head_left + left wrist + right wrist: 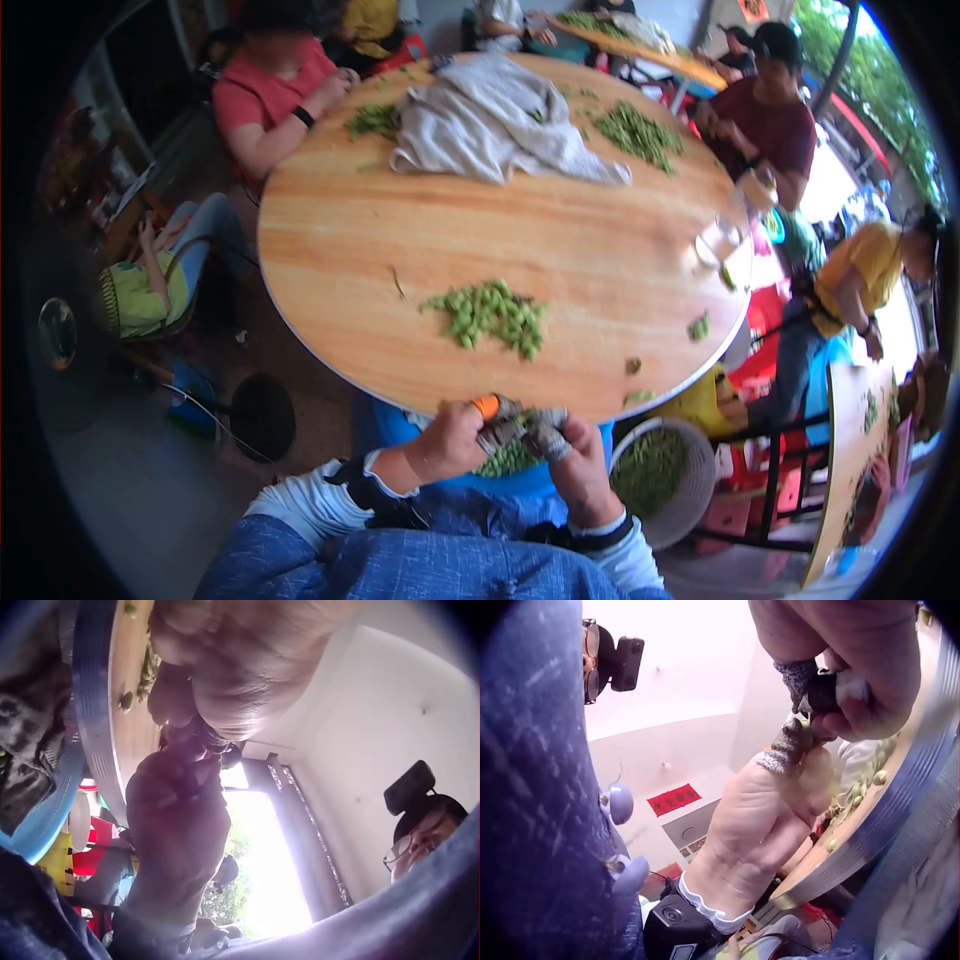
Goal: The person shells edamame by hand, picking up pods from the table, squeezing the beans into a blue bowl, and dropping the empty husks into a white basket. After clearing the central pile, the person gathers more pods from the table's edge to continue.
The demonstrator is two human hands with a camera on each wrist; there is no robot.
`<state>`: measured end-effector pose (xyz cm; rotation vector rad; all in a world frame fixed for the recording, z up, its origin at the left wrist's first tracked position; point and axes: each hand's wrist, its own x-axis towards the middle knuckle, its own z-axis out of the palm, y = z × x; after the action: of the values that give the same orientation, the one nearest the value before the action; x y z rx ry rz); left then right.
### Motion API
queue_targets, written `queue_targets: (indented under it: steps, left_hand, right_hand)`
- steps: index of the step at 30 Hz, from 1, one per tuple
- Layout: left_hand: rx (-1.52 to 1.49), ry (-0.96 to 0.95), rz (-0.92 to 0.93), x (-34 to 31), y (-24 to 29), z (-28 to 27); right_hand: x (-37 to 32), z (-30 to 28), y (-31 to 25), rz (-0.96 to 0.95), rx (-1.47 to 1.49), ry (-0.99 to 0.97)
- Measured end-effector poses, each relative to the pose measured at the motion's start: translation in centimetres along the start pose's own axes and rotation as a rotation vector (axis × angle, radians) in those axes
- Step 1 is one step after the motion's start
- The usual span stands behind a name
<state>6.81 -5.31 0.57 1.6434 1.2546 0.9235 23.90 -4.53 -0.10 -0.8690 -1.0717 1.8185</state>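
Observation:
In the head view both hands meet at the table's near edge, over a blue basin [548, 484] of shelled green beans [508, 460]. The left hand [445, 443] has an orange band on a finger; grey cloth covers wrap fingers of both hands. The right hand [583, 470] faces it, fingertips curled in. Between the fingertips of both hands a small green bean pod [805, 724] is pinched, mostly hidden by fingers and covers. Just past the hands, a pile of green pods [490, 318] lies on the round wooden table [350, 235].
A white basket [697, 490] holding green matter stands right of the basin. A pale cloth [480, 120] and more pods [640, 135] lie on the far side. A clear container [718, 242] stands near the right edge. People sit around; a black round base [263, 418] stands left.

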Motion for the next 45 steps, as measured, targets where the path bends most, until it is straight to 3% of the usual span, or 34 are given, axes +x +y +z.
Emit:
queue_targets:
  steps: [3,15,21,27,30,33,42,45]
  left_hand:
    - [0.159,0.035,0.266,0.0,0.9,-0.4]
    - [0.536,-0.003,0.544,-0.6,0.5,-1.0]
    - [0.611,-0.006,0.543,-0.7,0.6,-0.6]
    - [0.212,-0.008,0.22,-0.3,0.5,-0.1]
    - [0.147,0.025,0.242,0.1,0.0,-0.4]
    - [-0.035,-0.078,0.022,-0.1,1.2,-1.0]
    - [-0.101,-0.09,-0.01,-0.1,0.3,0.0]
    - [-0.111,-0.035,0.081,0.0,0.0,0.5]
  right_hand:
    - [0.3,-0.2,0.0,0.003,0.047,-0.051]
    - [0.0,0.0,0.0,-0.026,-0.026,-0.03]
    - [0.3,-0.2,0.7,-0.047,-0.049,0.0]
    - [0.3,0.0,0.9,-0.083,0.025,-0.022]
    - [0.3,0.1,1.0,-0.071,0.018,-0.003]
    - [0.2,0.5,0.3,-0.014,0.085,0.041]
    - [-0.4,0.6,-0.1,-0.034,0.118,0.02]
    - [-0.5,0.5,-0.2,-0.044,0.067,0.036]
